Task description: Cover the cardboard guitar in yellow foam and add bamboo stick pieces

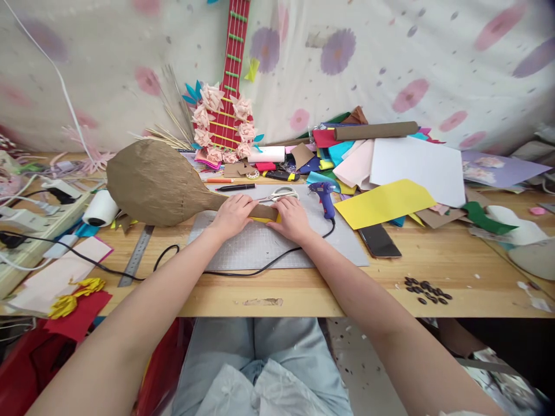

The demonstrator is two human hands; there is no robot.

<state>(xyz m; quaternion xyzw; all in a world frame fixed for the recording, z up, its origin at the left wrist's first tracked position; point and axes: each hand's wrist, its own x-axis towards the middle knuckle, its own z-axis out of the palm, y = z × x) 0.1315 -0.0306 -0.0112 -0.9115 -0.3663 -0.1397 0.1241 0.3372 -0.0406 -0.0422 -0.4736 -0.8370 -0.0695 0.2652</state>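
Note:
A lute-shaped craft piece covered in brown paper lies with its round body at the left and its narrow neck pointing right. My left hand is closed over the middle of the neck, fingers on top. At the neck's far end my right hand grips the tip, where a strip of yellow shows along the lower edge. Just behind my hands, scissors rest on the grey cutting mat. A blue hot glue gun sits right of my right hand, its black cord running across the mat.
A red paper guitar with pink flowers stands at the back. Coloured sheets, including a yellow one, pile up at the right near a phone. Dark beads lie near the front edge. A steel ruler and power strip are left.

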